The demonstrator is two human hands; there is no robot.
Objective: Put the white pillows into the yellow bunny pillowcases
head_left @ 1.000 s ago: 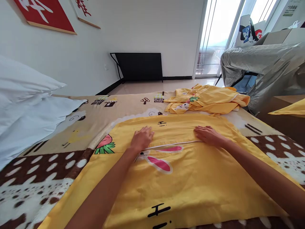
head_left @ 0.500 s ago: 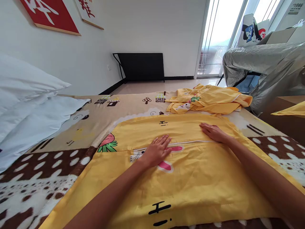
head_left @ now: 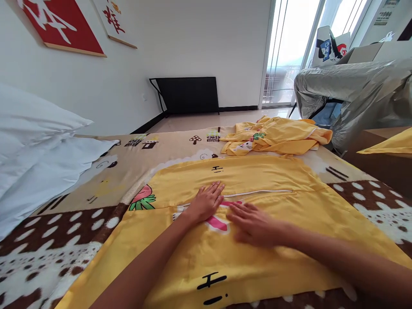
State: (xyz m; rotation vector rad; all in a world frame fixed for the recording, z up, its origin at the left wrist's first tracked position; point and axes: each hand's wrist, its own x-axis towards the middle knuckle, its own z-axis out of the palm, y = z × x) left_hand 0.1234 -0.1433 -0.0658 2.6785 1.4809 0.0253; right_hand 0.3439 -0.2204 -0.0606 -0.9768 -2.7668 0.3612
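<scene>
A yellow cloth cover (head_left: 283, 266) printed with rabbits, a carrot and "Hi" is spread flat over the patterned blanket. Across it runs a white zipper (head_left: 270, 191). My left hand (head_left: 206, 202) lies flat on the cover at the zipper's left part, fingers stretched and holding nothing. Slightly blurred, my right hand (head_left: 254, 225) is over the pink rabbit ears just right of my left hand, its fingers extended and nothing in it.
Crumpled yellow cloth (head_left: 280, 133) lies at the far edge of the blanket (head_left: 128, 161). White bedding (head_left: 41, 150) is on the left. At the right are a brown box (head_left: 380, 150) and a plastic-covered piece of furniture (head_left: 347, 79).
My right hand has moved left and nearer to me, from the zipper's right end to beside my left hand. My left hand stays in place on the cover. The view has shifted slightly.
</scene>
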